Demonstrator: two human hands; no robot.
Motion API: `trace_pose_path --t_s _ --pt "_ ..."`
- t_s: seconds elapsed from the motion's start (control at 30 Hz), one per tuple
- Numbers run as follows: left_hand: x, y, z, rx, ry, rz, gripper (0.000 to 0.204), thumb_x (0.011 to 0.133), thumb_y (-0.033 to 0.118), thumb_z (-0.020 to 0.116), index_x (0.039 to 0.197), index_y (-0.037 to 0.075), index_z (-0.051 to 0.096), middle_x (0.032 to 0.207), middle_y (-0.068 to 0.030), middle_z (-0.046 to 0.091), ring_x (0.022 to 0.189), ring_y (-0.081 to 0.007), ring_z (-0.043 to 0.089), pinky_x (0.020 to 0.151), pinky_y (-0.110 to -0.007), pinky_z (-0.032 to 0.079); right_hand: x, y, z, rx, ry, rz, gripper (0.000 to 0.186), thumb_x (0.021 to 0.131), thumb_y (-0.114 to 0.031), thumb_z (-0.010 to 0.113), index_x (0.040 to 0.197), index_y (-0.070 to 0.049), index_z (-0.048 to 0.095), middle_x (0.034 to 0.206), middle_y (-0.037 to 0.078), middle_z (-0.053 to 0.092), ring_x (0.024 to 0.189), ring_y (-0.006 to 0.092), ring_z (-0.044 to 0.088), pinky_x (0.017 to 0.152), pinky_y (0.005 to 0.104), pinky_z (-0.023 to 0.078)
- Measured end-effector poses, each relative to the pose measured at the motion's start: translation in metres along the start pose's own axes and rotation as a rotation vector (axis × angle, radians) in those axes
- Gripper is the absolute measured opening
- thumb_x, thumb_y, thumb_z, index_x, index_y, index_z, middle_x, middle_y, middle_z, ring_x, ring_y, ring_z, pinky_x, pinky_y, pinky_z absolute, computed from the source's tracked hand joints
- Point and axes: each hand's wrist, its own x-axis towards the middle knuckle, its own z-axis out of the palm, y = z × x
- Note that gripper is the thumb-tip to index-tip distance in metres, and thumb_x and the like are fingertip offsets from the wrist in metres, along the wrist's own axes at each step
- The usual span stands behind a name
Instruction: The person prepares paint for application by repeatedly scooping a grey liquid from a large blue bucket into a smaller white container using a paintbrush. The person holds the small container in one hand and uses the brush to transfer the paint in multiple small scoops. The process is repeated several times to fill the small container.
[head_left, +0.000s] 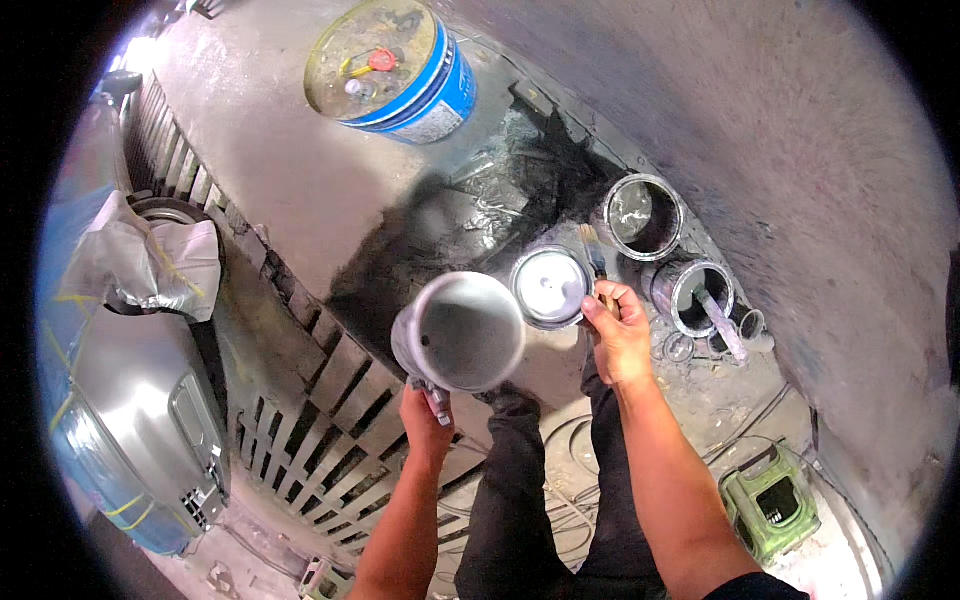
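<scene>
While the left grip [427, 430] holds a cup [470, 330], floor [255, 110] separates wall [820, 180] and grating [345, 370].

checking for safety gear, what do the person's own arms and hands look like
The left hand and right hand show no gloves. The left forearm and right forearm are bare. A black sleeve shows on the right arm; any left sleeve is out of view.

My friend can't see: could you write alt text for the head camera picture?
The person's left hand holds a round, open cup by a metal fitting; the right hand holds a brush beside a shiny round lid. Two open cans and a blue-banded bucket stand beyond.
</scene>
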Motion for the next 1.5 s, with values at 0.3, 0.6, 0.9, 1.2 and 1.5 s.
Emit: trace_pose_path --t_s 0.3,0.6,0.9,1.2,1.5 --pt "-0.031 0.025 -0.058 0.146 -0.001 -0.022 0.012 0.084 0.001 0.047 0.09 0.001 0.057 0.085 -0.0171 0.057 0.083 -0.0388 0.053 0.074 -0.046 0.042 -0.022 -0.003 0.039 -0.073 -0.108 -0.063 0.021 0.081 -0.005 0.071 0.099 -0.005 0.059 0.081 -0.006 0.051 0.07 0.0037 0.043 0.064 0.019 0.037" --pt "-0.056 0.007 -0.083 0.46 -0.038 0.051 0.027 0.077 -0.003 0.054 0.103 -0.002 0.051 0.097 -0.0213 0.053 0.092 -0.0405 0.047 0.082 -0.048 0.037 -0.036 0.003 0.051 -0.176 -0.15 -0.042 0.022 0.081 -0.005 0.071 0.098 -0.007 0.058 0.08 -0.008 0.047 0.072 0.0027 0.04 0.066 0.0184 0.037" --pt "-0.072 0.008 -0.078 0.653 0.006 0.056 0.035 0.076 -0.002 0.055 0.11 -0.002 0.049 0.104 -0.0227 0.054 0.095 -0.0423 0.048 0.086 -0.049 0.036 -0.034 0.005 0.051 -0.236 -0.219 -0.017 0.02 0.082 -0.004 0.069 0.098 -0.007 0.057 0.09 -0.006 0.051 0.079 0.0037 0.045 0.073 0.0191 0.038" --pt "-0.059 0.02 -0.068 0.274 -0.068 -0.028 0.017 0.082 0.0 0.052 0.099 0.0 0.056 0.09 -0.0187 0.059 0.084 -0.0367 0.055 0.075 -0.042 0.043 -0.024 0.007 0.042 -0.247 -0.196 0.034 0.021 0.082 -0.005 0.07 0.099 -0.006 0.057 0.091 -0.002 0.055 0.08 0.006 0.049 0.074 0.0222 0.042" --pt "-0.021 0.018 -0.022 -0.413 -0.243 -0.408 0.01 0.089 0.012 0.063 0.091 0.002 0.062 0.078 -0.0022 0.059 0.073 -0.0107 0.053 0.068 -0.027 0.044 -0.021 0.01 0.042 -0.183 -0.195 0.012 0.025 0.081 -0.006 0.071 0.102 -0.005 0.057 0.089 -0.004 0.053 0.08 0.0052 0.048 0.073 0.0219 0.043"
